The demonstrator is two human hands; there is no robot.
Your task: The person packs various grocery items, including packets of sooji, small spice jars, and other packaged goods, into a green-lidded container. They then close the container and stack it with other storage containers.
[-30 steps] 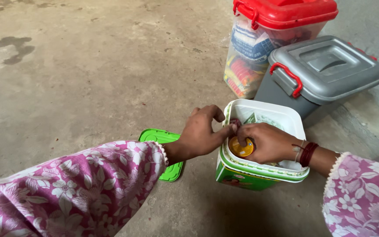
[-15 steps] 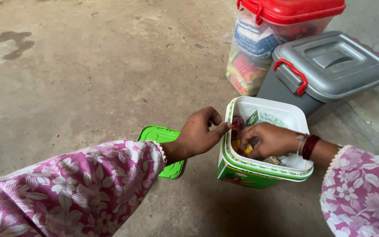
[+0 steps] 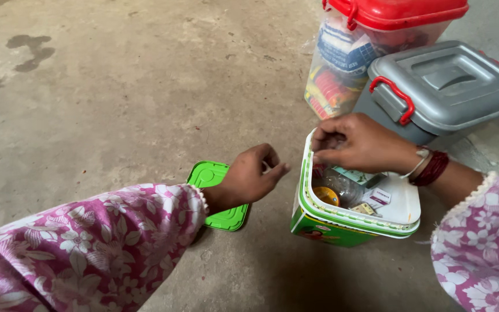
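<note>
An open green-and-white plastic box [image 3: 319,222] stands on the concrete floor. Inside it are a yellow tape roll [image 3: 326,195], clear wrap and small cartons. My right hand [image 3: 362,144] hovers over the box's far left rim, its fingertips pinched together, and nothing shows between them. My left hand [image 3: 252,176] floats just left of the box, fingers loosely curled and apart, holding nothing. Under that wrist the box's green lid [image 3: 212,173] lies flat on the floor.
A grey lidded case with red latches [image 3: 443,86] sits right behind the box. A clear tub with a red lid [image 3: 371,40], packed with coloured items, stands at the back. Bare concrete with dark stains [image 3: 30,52] stretches to the left.
Both hands had met at the box's left rim around a small item. Now my left hand has pulled back to the left and my right hand has lifted toward the far rim.
</note>
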